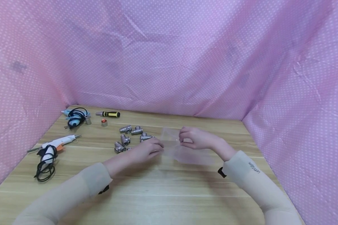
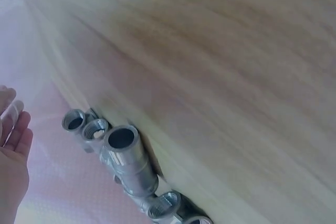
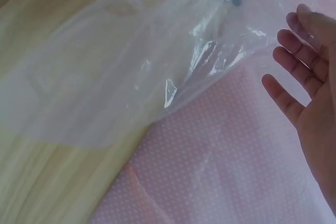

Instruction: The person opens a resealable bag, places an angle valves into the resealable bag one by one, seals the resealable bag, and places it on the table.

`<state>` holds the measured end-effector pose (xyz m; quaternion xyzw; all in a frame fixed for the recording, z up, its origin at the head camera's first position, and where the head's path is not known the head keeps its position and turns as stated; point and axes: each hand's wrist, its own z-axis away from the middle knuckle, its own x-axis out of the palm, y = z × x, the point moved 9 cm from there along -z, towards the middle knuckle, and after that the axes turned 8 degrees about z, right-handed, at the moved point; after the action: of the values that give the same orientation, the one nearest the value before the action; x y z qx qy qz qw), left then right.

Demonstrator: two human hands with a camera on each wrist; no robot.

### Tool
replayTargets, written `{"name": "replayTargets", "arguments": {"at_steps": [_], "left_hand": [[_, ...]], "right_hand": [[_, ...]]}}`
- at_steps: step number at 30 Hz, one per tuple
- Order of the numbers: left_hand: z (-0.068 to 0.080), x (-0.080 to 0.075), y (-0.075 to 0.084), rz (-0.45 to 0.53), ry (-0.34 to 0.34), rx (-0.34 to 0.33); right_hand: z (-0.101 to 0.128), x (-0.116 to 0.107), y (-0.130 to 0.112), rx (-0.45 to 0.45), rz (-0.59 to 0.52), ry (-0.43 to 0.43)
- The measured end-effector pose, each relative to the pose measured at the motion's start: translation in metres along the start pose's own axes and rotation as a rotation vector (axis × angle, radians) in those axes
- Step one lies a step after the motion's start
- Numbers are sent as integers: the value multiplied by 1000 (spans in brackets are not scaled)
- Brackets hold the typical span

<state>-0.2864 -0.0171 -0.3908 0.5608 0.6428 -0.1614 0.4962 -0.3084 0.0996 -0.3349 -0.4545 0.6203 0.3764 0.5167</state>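
A clear plastic bag (image 1: 191, 155) is stretched between my two hands above the table. My left hand (image 1: 147, 150) pinches its left side near the top; in the left wrist view a bit of clear film shows at that hand's fingers (image 2: 21, 136). At the bag's other side, my right hand (image 1: 196, 138) pinches the film between thumb and index finger, with the other fingers loosely spread in the right wrist view. The bag (image 3: 121, 72) hangs down, wrinkled and shiny. Just left of my left hand lie several metal pipe tees (image 1: 125, 139), partly hidden by that hand.
At the table's left lie a white glue gun (image 1: 59, 142) and a blue glue gun (image 1: 74, 122), both with coiled black cords. Behind are a yellow-black screwdriver (image 1: 111, 114), a metal fitting with orange inside (image 1: 104, 123) and a small metal cylinder (image 1: 88, 120). Pink dotted cloth (image 1: 163, 62) surrounds the table.
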Motion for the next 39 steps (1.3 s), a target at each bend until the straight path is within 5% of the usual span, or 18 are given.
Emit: {"name": "replayTargets", "arguments": {"at_steps": [8,17,25,29,35,39], "left_hand": [[2,-10,4,19,37,-11],[-8,-3,9,30,25,14],[-5,2,1,121,-20,-115],[-3,2,-6,221,-6,-218],[-7,-3,-11,333,64,-347],[-11,-3,-8,336,98,-356]], "right_hand": [[5,-14,-4,13,98,5],[5,0,-9,18,80,-128],[11,-11,2,185,55,-50],[14,-14,-2,155,114,-13],[17,-5,-5,167,177,-121],[18,3,-4,221,190,-208]]}}
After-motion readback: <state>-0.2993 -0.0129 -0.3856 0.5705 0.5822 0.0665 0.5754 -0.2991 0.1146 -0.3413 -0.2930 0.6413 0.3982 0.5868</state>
